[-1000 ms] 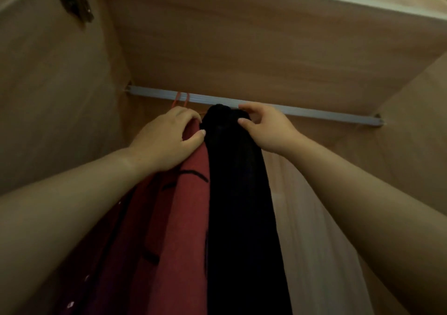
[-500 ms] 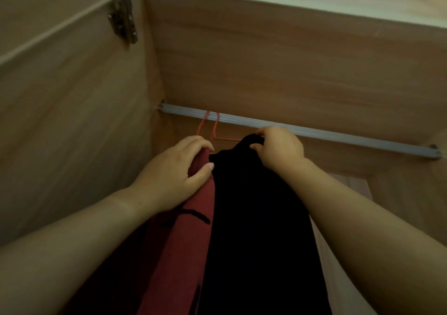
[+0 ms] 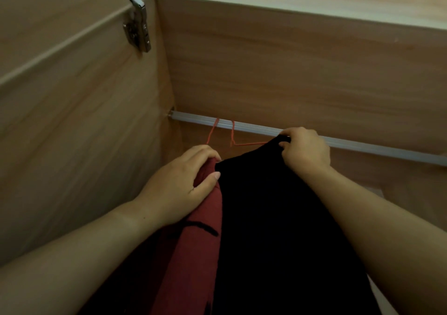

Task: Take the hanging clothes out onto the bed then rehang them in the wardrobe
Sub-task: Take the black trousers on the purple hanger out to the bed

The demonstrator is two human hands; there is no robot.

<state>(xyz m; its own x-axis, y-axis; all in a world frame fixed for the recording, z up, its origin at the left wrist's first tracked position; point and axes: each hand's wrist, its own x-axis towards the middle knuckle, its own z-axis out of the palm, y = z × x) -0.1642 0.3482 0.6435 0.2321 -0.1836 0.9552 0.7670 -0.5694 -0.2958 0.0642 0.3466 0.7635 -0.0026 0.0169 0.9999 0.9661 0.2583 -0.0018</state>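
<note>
Inside the wooden wardrobe a grey rail (image 3: pixel 254 128) runs from left to right. Two thin orange wire hangers (image 3: pixel 232 135) hook over it near its left end. A red garment with black marks (image 3: pixel 200 232) hangs on the left, and my left hand (image 3: pixel 181 184) grips its top. Beside it on the right hangs a black garment (image 3: pixel 273 218). My right hand (image 3: pixel 304 149) pinches the black garment's upper edge just below the rail. The hanger shoulders are hidden under the cloth.
The wardrobe's left side panel (image 3: pixel 84 126) carries a metal door hinge (image 3: pixel 136 24) near the top. A wooden shelf board (image 3: pixel 290 55) closes the space above the rail. The rail continues bare to the right (image 3: pixel 399 153).
The view has tilted upward, so the rail and both hands sit lower in frame. My right hand has slid right along the black garment's top, spreading it away from the red one.
</note>
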